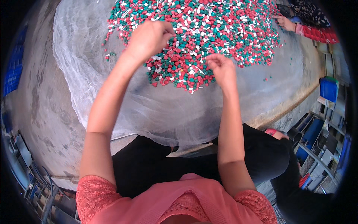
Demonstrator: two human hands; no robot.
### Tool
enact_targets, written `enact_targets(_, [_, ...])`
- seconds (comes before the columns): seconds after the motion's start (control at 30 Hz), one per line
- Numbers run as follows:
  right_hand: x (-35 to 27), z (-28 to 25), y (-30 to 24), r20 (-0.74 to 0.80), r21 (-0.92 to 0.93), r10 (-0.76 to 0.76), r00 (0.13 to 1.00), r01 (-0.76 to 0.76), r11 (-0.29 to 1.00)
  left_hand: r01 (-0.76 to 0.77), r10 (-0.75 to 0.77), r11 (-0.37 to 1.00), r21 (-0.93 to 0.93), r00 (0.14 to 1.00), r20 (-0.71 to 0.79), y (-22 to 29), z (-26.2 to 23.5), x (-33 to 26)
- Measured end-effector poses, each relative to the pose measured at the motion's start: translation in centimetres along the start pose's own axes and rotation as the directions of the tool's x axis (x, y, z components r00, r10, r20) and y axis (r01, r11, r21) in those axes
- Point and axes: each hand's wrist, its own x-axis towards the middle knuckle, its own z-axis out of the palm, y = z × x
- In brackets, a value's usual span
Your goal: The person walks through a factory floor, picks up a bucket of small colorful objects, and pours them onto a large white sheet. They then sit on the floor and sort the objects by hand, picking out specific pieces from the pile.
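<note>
A broad heap of small red, green and white pieces [209,30], pebble-like in shape, is spread over a thin white net cloth [93,74]. Thin white sticks [266,22] lie scattered among them. My left hand [151,39] hangs over the heap's left side, its fingers curled together and slightly blurred. At the near edge of the heap is my right hand [222,69], thumb and fingers drawn into a pinch. Whatever either hand has between its fingertips is too small or hidden to make out.
Another person's hand [286,23], with a red patterned sleeve, reaches to the heap's far right edge. The cloth lies on a grey concrete slab [41,74]. A blue bin [329,89] and racks of metal parts stand at the right; blue crates [14,71] stand far left.
</note>
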Motion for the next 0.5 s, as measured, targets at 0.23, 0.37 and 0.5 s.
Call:
enact_targets(0.23, [-1.8,4.2,-0.5,0.062,-0.688,-0.124,0.99,0.133,0.713,-0.178,0.17,0.981,-0.076,0.981,-0.096,1.1,5.0,-2.5])
enact_targets(0.37, [-2.3,4.2,0.6,0.034,-0.715,-0.219,0.975,0.177,0.676,-0.292,0.273,0.952,-0.096,0.947,-0.171,-0.1,5.2,-2.5])
enact_targets(0.5, [-2.8,3.0,1.4,-0.009,-0.668,-0.305,0.952,0.221,0.71,-0.522,0.527,0.838,-0.162,0.85,-0.009,1.9,7.7,-5.0])
